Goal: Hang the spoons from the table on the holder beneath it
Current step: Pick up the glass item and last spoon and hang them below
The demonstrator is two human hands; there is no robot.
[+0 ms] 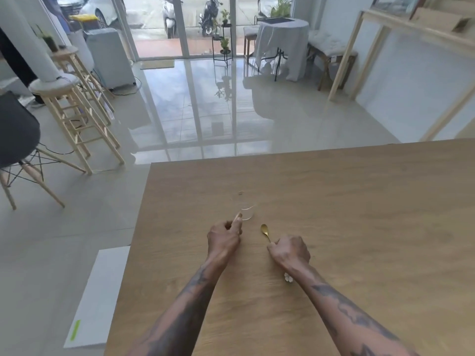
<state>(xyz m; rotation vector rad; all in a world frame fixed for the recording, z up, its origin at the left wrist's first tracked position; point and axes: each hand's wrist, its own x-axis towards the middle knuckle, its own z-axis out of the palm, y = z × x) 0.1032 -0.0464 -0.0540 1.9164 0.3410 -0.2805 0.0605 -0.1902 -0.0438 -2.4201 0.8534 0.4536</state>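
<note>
A small gold spoon [264, 230] lies low over the wooden table [359, 201], its bowl pointing away from me. My right hand [289, 249] is closed around its handle. A white flower-shaped end [288, 278] shows under that wrist. Just left of the spoon stands a clear glass [244, 208]. My left hand [225, 237] is curled, with thumb and forefinger against the glass's lower left side; I cannot tell whether they grip it. The holder under the table is hidden.
The table's left edge runs near my left arm, and a white board [97, 296] lies on the floor beside it. Wooden stools [77, 119] and a dark chair [18, 132] stand at the left, across open tiled floor.
</note>
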